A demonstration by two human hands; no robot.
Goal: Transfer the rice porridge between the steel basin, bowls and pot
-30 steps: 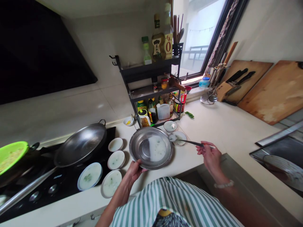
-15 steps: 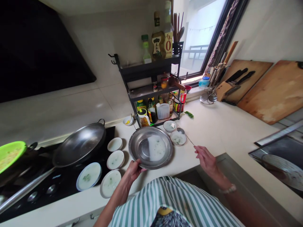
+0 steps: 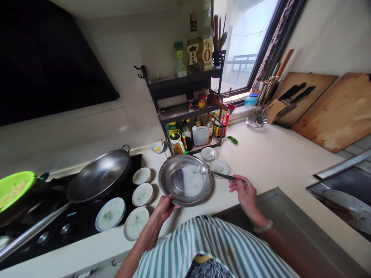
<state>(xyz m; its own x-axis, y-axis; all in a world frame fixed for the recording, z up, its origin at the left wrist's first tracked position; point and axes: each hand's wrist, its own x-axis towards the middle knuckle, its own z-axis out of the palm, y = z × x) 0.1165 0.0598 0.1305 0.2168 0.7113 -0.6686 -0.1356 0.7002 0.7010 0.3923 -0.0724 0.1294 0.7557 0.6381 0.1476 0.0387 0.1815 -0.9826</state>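
Spoon [image 3: 224, 176], gripped by the right hand [image 3: 246, 195], points long-ways to ten o'clock. Its round end seems over the metal bowl [image 3: 171, 173], at two o'clock. The left hand [image 3: 165, 207] pinches the rim near seven.

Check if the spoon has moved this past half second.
Yes; against the black rack, the spoon has shifted left and lower in view, its head over the metal basin.
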